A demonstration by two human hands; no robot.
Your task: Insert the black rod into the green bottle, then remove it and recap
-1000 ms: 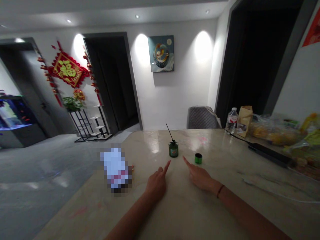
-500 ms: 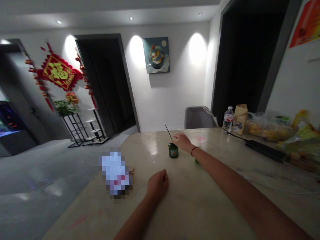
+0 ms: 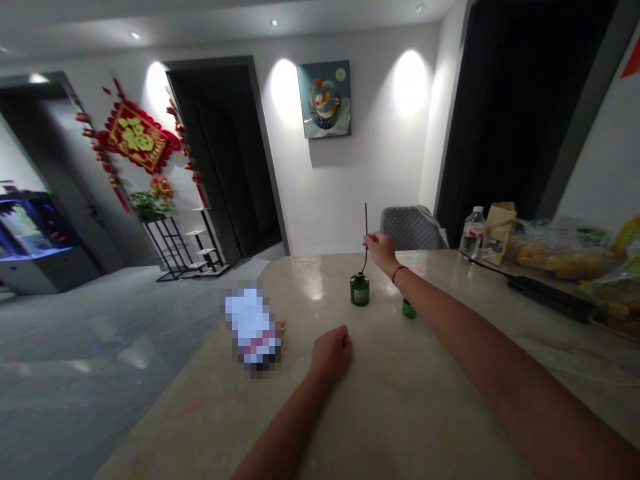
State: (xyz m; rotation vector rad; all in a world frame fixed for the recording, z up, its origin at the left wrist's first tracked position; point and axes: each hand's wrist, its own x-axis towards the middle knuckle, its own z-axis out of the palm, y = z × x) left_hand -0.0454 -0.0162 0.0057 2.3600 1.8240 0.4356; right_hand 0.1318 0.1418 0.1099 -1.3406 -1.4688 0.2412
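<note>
- Gripping a thin black stick [image 3: 365,223] in the right hand [image 3: 380,250], with the fingers nearly closed around it and the stick standing almost upright, its lower end reaching down to the bottle's mouth; contact there too small to tell.
- Hovering that right hand just above and to the right of a small dark green glass bottle [image 3: 359,291], which is standing upright on a cream marble worktop [image 3: 380,413].
- Showing a small bright green cap [image 3: 409,308] sitting on the worktop to the right of the bottle, just beside the right forearm and partly hidden by it.
- Resting a loosely curled left hand [image 3: 331,353] on the worktop, nearer than the bottle, with nothing visible in its grip.
- Lying to the left of that hand, a pixelated white object [image 3: 251,327] is staying too blurred to identify.
- Lining up along the far right of the worktop: a clear plastic water bottle [image 3: 473,233], a brown paper bag [image 3: 500,230] and clear plastic bags of yellow food [image 3: 560,250].
- Standing beyond the far edge, a grey quilted chair [image 3: 411,227] is facing the worktop.
</note>
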